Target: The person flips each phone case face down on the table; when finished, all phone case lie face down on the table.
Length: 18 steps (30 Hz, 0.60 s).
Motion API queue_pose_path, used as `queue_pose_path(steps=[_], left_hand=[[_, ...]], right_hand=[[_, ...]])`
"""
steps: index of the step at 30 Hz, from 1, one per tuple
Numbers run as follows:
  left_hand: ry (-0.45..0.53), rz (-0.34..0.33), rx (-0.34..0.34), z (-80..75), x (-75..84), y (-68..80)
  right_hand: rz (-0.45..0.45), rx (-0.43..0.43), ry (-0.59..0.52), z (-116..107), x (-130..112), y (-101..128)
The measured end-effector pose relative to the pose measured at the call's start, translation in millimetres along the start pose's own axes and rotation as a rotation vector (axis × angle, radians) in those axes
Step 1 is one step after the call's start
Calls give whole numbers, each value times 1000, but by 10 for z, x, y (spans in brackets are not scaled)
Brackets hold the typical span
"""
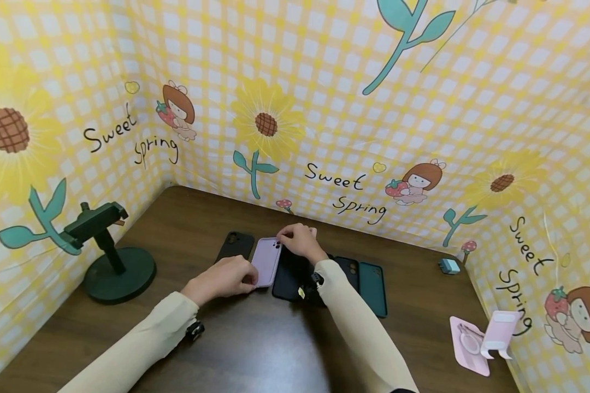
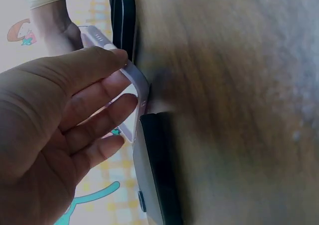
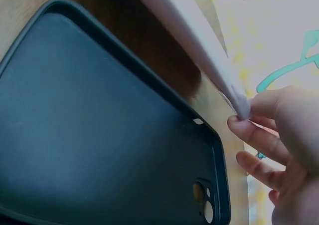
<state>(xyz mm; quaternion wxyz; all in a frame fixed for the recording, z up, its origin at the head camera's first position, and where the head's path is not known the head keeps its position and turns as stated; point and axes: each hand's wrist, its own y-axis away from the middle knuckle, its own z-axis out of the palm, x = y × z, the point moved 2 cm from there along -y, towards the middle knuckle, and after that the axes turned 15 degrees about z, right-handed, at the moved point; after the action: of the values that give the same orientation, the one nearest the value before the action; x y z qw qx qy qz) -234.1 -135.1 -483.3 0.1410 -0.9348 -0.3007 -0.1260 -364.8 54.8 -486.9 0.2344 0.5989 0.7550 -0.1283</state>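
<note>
Both hands on the lilac phone case. Left hand pinches its near end, fingers curled round the edge; right hand pinches the far camera corner. So held at both ends, the case lifts off the tabletop. Black case lies just right of the grip, another black case beyond the left.

Five phone cases; two stands; one charger.
</note>
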Motion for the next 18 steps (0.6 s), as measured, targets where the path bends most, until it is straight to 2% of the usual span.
queue_pose_path(steps=[9, 18], left_hand=[[35, -16, 30, -7, 20, -23], [120, -27, 21, 3, 20, 31]], right_hand=[[-30, -37, -122, -55, 28, -5], [-158, -183, -276, 75, -13, 32]])
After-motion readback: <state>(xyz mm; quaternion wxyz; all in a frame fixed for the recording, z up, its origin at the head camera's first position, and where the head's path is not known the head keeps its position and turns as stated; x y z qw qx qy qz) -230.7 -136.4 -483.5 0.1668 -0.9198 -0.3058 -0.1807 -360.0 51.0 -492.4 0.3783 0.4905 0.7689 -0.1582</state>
